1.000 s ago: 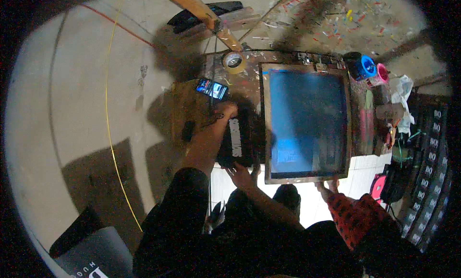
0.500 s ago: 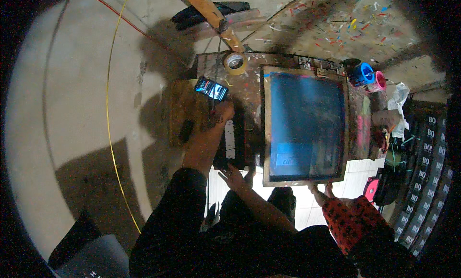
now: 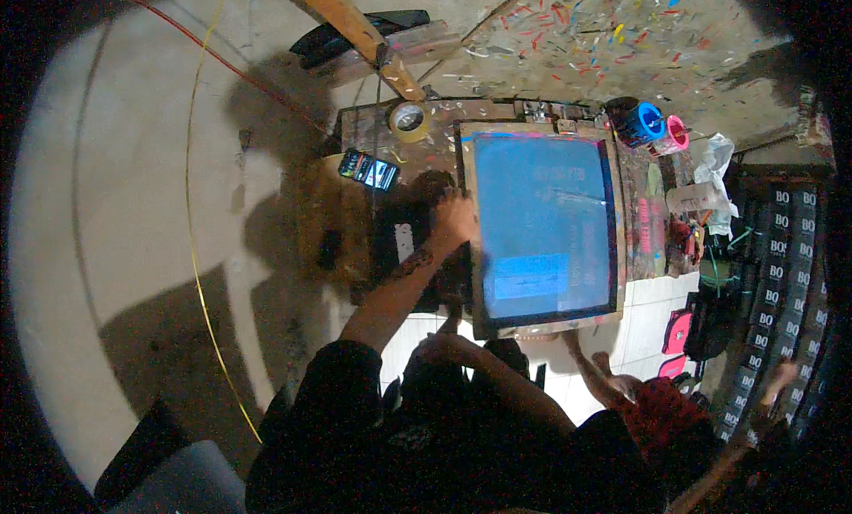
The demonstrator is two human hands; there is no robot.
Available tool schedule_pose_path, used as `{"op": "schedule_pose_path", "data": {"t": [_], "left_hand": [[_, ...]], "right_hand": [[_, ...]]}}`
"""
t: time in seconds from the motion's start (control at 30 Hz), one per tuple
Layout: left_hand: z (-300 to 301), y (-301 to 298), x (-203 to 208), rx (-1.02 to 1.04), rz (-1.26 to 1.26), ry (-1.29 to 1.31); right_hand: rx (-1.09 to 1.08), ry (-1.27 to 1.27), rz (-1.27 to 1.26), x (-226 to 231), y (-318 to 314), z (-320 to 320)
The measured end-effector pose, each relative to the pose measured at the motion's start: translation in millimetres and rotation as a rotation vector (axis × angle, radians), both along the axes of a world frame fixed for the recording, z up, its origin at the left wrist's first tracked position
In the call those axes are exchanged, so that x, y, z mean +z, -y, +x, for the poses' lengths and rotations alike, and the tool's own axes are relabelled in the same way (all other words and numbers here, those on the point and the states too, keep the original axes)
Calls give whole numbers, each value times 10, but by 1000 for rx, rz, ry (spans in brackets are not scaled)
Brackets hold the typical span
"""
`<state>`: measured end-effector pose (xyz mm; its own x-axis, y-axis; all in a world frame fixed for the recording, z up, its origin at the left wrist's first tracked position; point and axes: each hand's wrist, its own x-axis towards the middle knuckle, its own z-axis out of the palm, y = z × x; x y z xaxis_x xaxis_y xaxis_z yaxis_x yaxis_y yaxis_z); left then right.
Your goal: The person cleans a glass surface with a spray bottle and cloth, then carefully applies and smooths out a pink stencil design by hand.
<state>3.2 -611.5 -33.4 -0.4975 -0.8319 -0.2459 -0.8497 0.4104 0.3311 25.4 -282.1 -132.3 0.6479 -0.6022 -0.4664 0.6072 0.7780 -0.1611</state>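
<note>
A framed printing screen (image 3: pixel 541 217) with a blue mesh lies across the worktable. Beside its left rail is my left hand (image 3: pixel 454 219), the fingers pointing away from me; their grip is blurred. Under that forearm lies a flat black piece, apparently cloth, with a white print (image 3: pixel 404 245). My right hand (image 3: pixel 444 347) is lower down, past the table's near edge, dim, with its fingers loosely stretched to the left and nothing visible in it. A phone (image 3: pixel 369 170) with a lit display rests left of my left hand, and a tape roll (image 3: pixel 409 122) stands beyond it.
Blue (image 3: pixel 650 121) and pink tubs (image 3: pixel 676 134) stand past the screen's far right corner. A wooden beam (image 3: pixel 355 30) slants above the table's far side. At right are another person's red patterned garment (image 3: pixel 661 416) and bare limbs, a white bag (image 3: pixel 714 172) and stacked dark boxes (image 3: pixel 772 292).
My left hand has moved from beside the phone to the screen's left rail. My right hand has drawn back from the black piece. Another person's forearm has appeared at lower right.
</note>
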Motion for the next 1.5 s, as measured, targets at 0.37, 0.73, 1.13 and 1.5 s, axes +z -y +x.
{"op": "schedule_pose_path", "data": {"t": [0.37, 0.73, 1.13, 1.5], "left_hand": [[-152, -907, -375, 15, -131, -421], [-421, -1117, -402, 113, -127, -214], [-513, -1163, -496, 95, -268, -46], [-600, -1145, -629, 59, -317, 82]], "right_hand": [[235, -398, -137, 317, -629, -792], [259, -1258, -220, 481, -1540, -2507], [-466, -1114, 847, -1451, -3430, -4517], [-519, -1163, 454, -1984, -1591, -4878]]}}
